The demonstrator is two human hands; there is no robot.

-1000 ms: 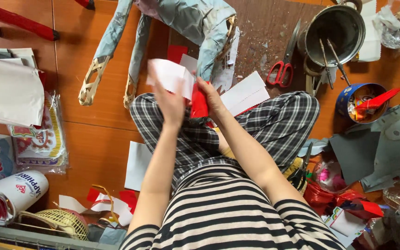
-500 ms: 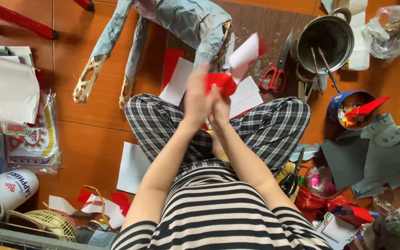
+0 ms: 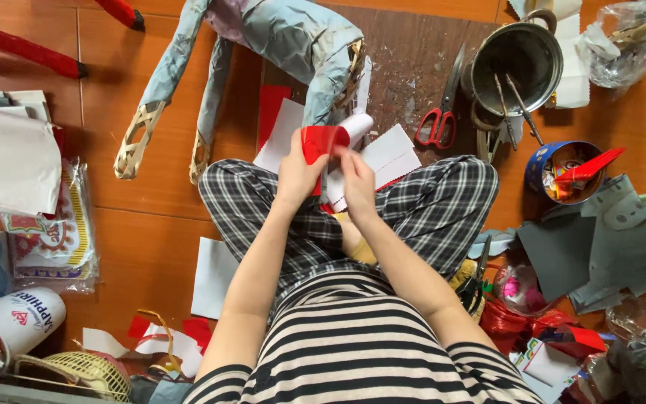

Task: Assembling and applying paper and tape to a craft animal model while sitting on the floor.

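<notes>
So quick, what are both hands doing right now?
Left hand: closed on the red paper.
Right hand: fingers pinching the same red paper's edge.

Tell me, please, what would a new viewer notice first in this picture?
First, the two hands in the middle: the left hand and the right hand hold a red and white paper piece above the crossed legs in checked trousers. Beyond them lies a grey paper-covered animal figure with woven legs on the orange floor. To the right are red-handled scissors and a metal pot.
</notes>
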